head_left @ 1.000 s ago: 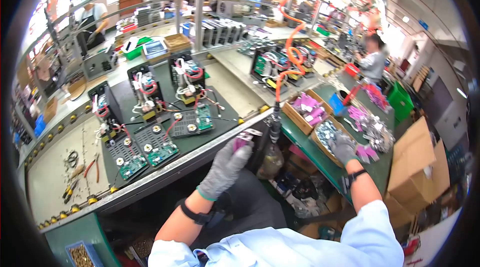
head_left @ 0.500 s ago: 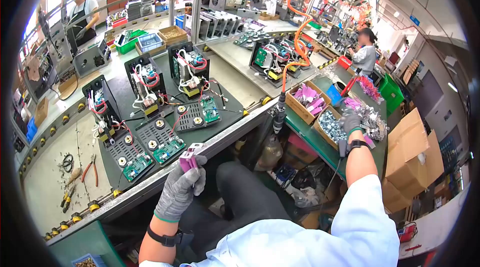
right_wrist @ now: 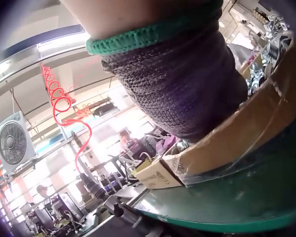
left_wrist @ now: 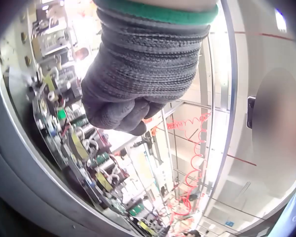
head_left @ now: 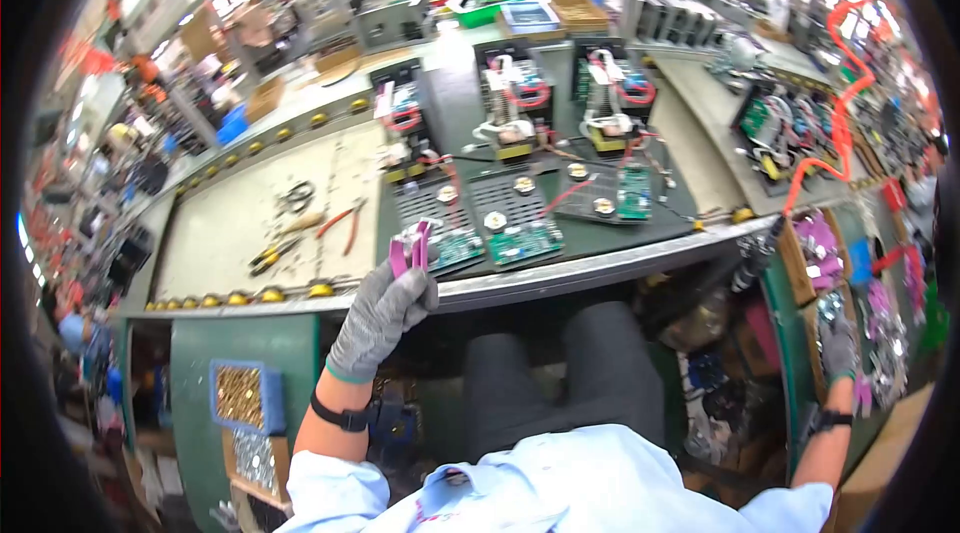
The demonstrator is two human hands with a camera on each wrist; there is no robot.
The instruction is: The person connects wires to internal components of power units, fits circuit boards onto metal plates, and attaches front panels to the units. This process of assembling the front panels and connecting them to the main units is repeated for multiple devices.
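Note:
My gloved left hand (head_left: 378, 325) is raised just over the bench's front edge, pinching purple-and-silver metal pieces (head_left: 408, 251) that point upward. Seen from the left wrist, the glove (left_wrist: 140, 74) has curled fingers, and those pieces are hidden. Far to the right, my gloved right hand (head_left: 838, 349) reaches into a cardboard box of small silver metal parts (head_left: 830, 309). In the right wrist view the box wall (right_wrist: 227, 143) hides its fingers, so I cannot tell whether they grip anything.
Several circuit boards (head_left: 525, 241) on vented plates, wired to black units (head_left: 515, 98), lie on the bench. Red-handled pliers (head_left: 345, 225) sit left of them. A box of purple pieces (head_left: 822, 248) adjoins the right hand's box. A blue bin of brass parts (head_left: 243, 395) is at lower left.
The head view has swung left, so the bench appears farther right. My left hand has moved left along the bench edge, still holding the purple pieces. The right hand remains at the box of silver parts.

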